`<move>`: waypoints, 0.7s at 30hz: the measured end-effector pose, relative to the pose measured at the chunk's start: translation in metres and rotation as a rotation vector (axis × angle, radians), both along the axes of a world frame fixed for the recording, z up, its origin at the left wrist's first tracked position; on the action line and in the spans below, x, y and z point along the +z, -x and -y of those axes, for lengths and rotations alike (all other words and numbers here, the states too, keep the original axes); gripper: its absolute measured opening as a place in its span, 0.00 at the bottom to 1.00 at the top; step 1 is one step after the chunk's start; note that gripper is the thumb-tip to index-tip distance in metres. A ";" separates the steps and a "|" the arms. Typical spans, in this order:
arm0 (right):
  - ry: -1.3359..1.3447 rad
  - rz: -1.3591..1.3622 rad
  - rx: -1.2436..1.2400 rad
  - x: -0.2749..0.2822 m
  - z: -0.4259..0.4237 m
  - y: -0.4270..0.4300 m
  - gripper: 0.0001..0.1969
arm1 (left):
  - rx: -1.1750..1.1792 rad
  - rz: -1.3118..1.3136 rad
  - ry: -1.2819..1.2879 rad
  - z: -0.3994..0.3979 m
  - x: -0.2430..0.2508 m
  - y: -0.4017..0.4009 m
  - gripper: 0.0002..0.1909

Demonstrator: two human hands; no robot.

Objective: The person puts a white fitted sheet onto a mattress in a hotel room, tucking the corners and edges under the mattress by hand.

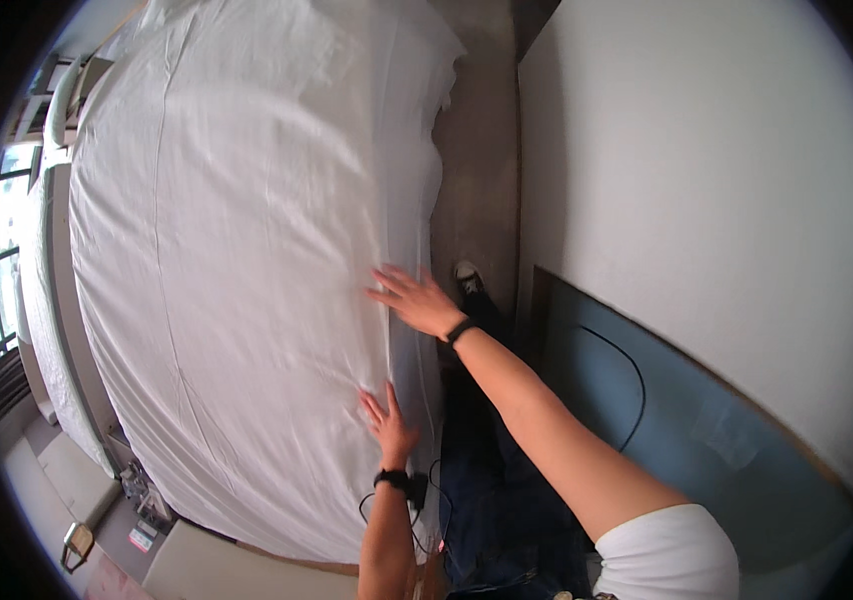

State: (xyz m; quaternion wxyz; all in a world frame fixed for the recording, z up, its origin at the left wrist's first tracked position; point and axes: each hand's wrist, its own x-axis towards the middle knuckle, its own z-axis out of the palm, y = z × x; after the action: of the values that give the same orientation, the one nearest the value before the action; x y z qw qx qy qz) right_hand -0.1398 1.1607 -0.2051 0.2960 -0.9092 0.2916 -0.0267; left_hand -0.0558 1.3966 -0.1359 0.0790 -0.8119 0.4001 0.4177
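A white sheet [261, 247] covers a large flat bed-like surface, with a few creases and folds running along it. Its side hangs over the near edge with a wavy hem. My left hand [390, 427] lies at that edge, fingers apart, the fingertips touching the cloth beside small gathered wrinkles. Farther up the same edge, my right hand [420, 300] rests with spread fingers over the fold where the sheet turns down. Neither hand is closed on the cloth. Both wrists wear black bands, and a dark cable hangs near the left wrist.
A white wall panel [696, 150] and a blue panel [666, 420] with a black cable stand on the right. Grey floor [479, 150] runs between bed and wall, with my shoe [468, 276] on it. At the left are windows [3, 255], upright padded pieces and a cream cushion [224, 570].
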 end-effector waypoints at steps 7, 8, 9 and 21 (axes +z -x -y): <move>-0.850 -0.284 -0.353 -0.019 0.052 0.104 0.17 | 0.966 -1.104 -0.191 0.119 -0.005 -0.052 0.19; -0.945 -0.112 -0.461 -0.012 0.069 0.087 0.16 | 0.938 -1.010 0.023 0.140 -0.009 -0.070 0.20; -1.041 0.058 -0.556 -0.002 0.090 0.073 0.14 | 0.910 -0.909 0.234 0.162 -0.013 -0.086 0.21; -0.951 0.753 -0.936 0.195 0.326 0.101 0.13 | 0.660 -0.888 0.720 0.483 0.120 -0.130 0.14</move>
State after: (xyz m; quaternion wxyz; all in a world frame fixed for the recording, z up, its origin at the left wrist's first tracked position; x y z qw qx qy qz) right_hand -0.2409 0.8344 -0.0101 0.6927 -0.3953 0.5057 -0.3289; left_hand 0.0740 0.9133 -0.0160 -0.5021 -0.6184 0.2392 0.5552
